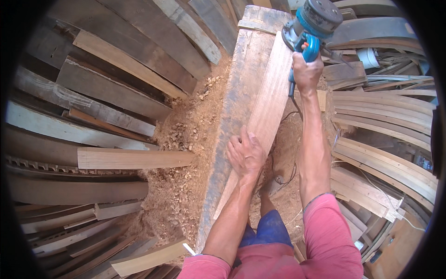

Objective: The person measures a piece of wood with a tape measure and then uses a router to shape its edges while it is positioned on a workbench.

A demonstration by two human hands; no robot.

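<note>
A long, pale wooden board lies lengthwise on a thick, worn timber beam. My left hand is closed on the board at its middle, fingers bent and pressing onto it. At the far end, my right hand wraps round the teal handle of a power router with a grey cylindrical body. The router is tilted, with its round base against the board's far right edge. Its cutting bit is hidden. A dark cord hangs from the handle.
Wood shavings cover the floor left of the beam. Many planks are stacked on the left, and curved boards on the right. One light plank juts toward the beam. The cord trails over the floor near my legs.
</note>
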